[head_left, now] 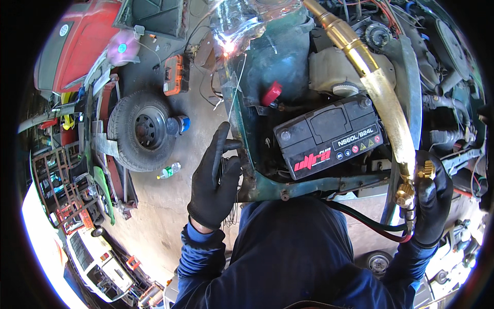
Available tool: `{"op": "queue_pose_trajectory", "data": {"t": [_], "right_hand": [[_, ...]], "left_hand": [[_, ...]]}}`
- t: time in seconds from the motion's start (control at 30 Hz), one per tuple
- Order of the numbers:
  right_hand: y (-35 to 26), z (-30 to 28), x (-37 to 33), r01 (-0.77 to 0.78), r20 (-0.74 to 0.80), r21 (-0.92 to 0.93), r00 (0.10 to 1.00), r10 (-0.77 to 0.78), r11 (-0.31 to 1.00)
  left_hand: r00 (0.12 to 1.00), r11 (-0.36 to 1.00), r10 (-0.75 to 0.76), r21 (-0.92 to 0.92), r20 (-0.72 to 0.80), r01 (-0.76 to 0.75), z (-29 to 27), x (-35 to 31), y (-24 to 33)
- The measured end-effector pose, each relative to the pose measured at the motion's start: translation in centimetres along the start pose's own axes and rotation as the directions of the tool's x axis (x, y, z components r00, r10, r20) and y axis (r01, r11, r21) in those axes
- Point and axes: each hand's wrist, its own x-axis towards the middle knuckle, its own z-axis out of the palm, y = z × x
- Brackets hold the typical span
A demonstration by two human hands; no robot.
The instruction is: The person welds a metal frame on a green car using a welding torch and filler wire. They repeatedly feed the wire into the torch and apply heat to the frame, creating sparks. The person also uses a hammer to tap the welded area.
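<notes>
Gloved hands with brass torch and thin wire above an open car front

The right hand (432, 201), in a black knitted glove, is near 4 o'clock. Its fingers are bent around the lower end of the brass torch (355, 55), beside the ridged knobs. The left hand (213, 188), also in a black glove, is between 7 and 8 o'clock. Its fingers are partly spread, and a thin wire (239, 82) rises from the tip of the upper finger; I cannot tell if they are pinching it.

The torch is long, shiny and slightly curved. It goes from 4 o'clock up to 1 o'clock, where it leaves the view. A green hose (355, 219) and a red hose (393, 238) come near its lower end. At 12 o'clock a bright spot (228, 48) glows on the worn green metal (237, 118) of the car.

A black box-shaped battery (329, 135) lies tilted near 2 o'clock, and a pale plastic tank (329, 69) is behind it. On the hard, stained floor (159, 211), a rubber tyre (121, 136) with dark wheel is toward 9 o'clock, near a clear bottle (170, 170). An orange toolbox (176, 75) is between 10 and 11 o'clock. A white vehicle (100, 257) stands at 8 o'clock.
</notes>
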Motion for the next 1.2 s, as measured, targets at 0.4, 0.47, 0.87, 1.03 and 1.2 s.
{"op": "queue_pose_trajectory", "data": {"t": [0.4, 0.47, 0.87, 1.03, 1.2], "right_hand": [[-1.4, 5.5, -8.6, -0.128, -0.203, 0.331, 0.958, 0.203, 0.935], [-0.9, 8.5, -8.8, -0.071, -0.288, 0.397, 0.937, 0.197, 0.915], [-0.4, 16.8, -7.5, -0.125, -0.169, 0.562, 0.951, 0.260, 0.818], [-0.3, 17.3, -6.4, -0.181, -0.118, 0.540, 0.951, 0.287, 0.822], [-0.1, 17.7, -5.7, -0.228, -0.078, 0.563, 0.942, 0.326, 0.794]], "left_hand": [[0.956, 0.940, 0.244, 0.203, 0.163, -0.274, -2.1, 4.0, -0.5], [0.954, 0.944, 0.248, 0.178, 0.171, -0.278, -2.4, 5.0, -0.4], [0.961, 0.921, 0.211, 0.293, 0.178, -0.257, -3.5, 9.8, 0.2], [0.957, 0.911, 0.228, 0.308, 0.176, -0.274, -3.2, 10.6, 0.4], [0.909, 0.815, 0.369, 0.403, 0.194, -0.416, -2.8, 11.4, 0.2]]}}
